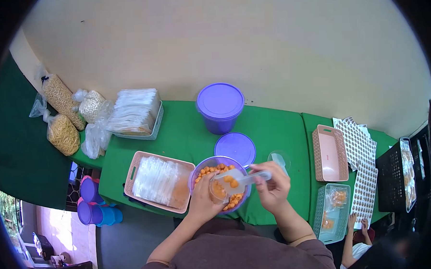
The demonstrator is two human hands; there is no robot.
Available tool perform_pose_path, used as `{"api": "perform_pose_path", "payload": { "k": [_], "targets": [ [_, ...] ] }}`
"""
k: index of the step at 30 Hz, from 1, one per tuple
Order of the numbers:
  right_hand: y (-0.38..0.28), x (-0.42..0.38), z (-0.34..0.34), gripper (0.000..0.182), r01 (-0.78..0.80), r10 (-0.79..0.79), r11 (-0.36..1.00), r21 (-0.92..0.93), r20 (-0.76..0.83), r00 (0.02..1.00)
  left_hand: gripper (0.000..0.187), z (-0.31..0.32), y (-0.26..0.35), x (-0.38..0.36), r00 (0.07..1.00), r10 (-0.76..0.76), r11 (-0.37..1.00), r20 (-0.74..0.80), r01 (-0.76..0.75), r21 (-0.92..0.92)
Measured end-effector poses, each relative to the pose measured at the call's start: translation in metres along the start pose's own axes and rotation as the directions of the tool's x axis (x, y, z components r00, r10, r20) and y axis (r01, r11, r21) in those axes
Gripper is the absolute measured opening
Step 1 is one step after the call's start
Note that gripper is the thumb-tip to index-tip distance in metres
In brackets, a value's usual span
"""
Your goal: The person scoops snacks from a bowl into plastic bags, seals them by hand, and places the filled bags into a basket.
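Note:
Both of my hands are over a purple tub point(192, 178) full of orange, ball-shaped snacks point(235, 201). My left hand point(205, 201) is closed around a small see-through plastic container point(218, 191) with some orange pieces in it; I cannot tell whether it is a cup or a bag. In my right hand point(274, 187) is the handle of a translucent plastic scoop point(241, 176). A few orange balls lie in the scoop's bowl, which is right at the container's mouth. A purple lid point(235, 149) lies just behind the tub.
To the left, a pink basket point(129, 182) holds clear plastic bags. Behind it stands another basket point(153, 130) of bags, near bagged snacks point(64, 134). A lidded purple bucket point(220, 108) stands at the back. Rightward are a pink basket point(329, 153), a green basket point(333, 232), sticker sheets point(363, 161) and another person's hands point(358, 222).

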State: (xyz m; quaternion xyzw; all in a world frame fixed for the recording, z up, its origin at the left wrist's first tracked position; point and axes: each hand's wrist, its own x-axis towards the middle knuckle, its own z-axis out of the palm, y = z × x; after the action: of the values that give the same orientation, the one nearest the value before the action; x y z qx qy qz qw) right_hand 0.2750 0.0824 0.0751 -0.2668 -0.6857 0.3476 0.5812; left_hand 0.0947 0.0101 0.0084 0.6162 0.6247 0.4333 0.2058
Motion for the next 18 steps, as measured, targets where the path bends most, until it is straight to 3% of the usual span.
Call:
{"api": "perform_pose_path", "payload": {
  "k": [3,9,10,12,13,14,15,16,17,18],
  "targets": [
    [-0.005,0.002,-0.001,0.023,0.155,-0.114,0.972,-0.175,0.222,0.968,0.070,-0.001,0.001,0.001,0.997,0.072,0.997,0.036,-0.071,-0.028],
    [-0.014,-0.002,-0.007,0.020,0.251,-0.216,0.939,-0.234,0.166,0.962,0.071,0.003,0.002,-0.002,0.993,0.098,0.995,0.062,-0.099,0.005],
    [-0.009,-0.004,-0.009,0.020,0.252,-0.217,0.939,-0.233,0.166,0.962,0.070,0.005,0.002,-0.003,0.994,0.107,0.994,-0.002,-0.107,-0.034],
    [0.006,-0.007,-0.011,0.016,0.102,-0.128,0.985,-0.137,-0.197,0.972,0.068,0.011,-0.008,-0.006,0.991,0.109,0.991,-0.073,-0.115,-0.070],
    [0.008,-0.002,-0.009,0.014,0.030,-0.051,0.996,-0.081,-0.276,0.960,0.066,0.015,-0.020,-0.007,0.974,0.101,0.942,-0.205,-0.160,-0.295],
    [0.013,0.001,-0.008,0.014,0.031,-0.052,0.996,-0.081,-0.274,0.960,0.065,0.018,-0.030,-0.009,0.943,0.063,0.838,-0.326,-0.227,-0.496],
    [0.024,0.001,-0.007,0.015,-0.154,0.148,0.988,-0.009,-0.228,0.962,0.065,0.010,-0.026,-0.007,0.943,0.064,0.837,-0.326,-0.228,-0.497],
    [0.037,-0.001,-0.006,0.015,-0.336,0.341,0.940,0.055,-0.169,0.925,0.056,-0.003,-0.018,-0.002,0.950,0.014,0.728,-0.313,-0.224,-0.647],
    [0.053,-0.008,-0.008,0.015,-0.433,0.432,0.901,-0.014,-0.024,0.901,0.047,-0.013,-0.015,0.000,0.955,-0.033,0.595,-0.293,-0.217,-0.774],
    [0.068,-0.017,-0.005,0.015,-0.431,0.431,0.902,-0.012,-0.023,0.902,0.047,-0.019,-0.020,-0.001,0.955,-0.032,0.596,-0.296,-0.219,-0.772]
  ]
}}
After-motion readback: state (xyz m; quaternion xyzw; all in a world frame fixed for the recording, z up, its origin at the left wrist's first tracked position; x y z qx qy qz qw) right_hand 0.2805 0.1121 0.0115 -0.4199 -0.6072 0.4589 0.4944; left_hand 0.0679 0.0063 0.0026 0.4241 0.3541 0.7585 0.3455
